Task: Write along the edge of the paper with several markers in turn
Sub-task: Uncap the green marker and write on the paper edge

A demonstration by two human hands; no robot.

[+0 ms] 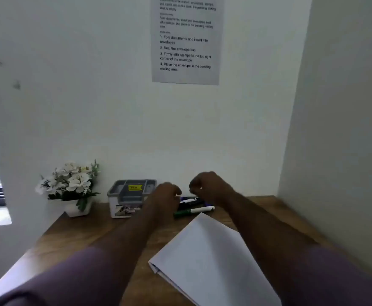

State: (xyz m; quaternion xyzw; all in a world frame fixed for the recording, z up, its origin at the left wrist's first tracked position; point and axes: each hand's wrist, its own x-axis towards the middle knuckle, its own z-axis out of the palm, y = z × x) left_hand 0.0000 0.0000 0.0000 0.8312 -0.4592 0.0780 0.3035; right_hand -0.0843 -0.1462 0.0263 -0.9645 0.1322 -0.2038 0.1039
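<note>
I'm hovering both hands over the markers point(193, 206) lying behind the paper point(207, 261); left hand point(166, 195) and right hand point(209, 186) are curling, grip unclear, likely choosing the first one

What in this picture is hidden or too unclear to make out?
Head view only:
- Markers: their count is unclear; the hands and blur cover part of the pile.
- Left hand and right hand: motion blur hides any grip.
- Paper: bottom edge cuts it off.
- Wall sheet: top lines blurred, cut off.
</note>
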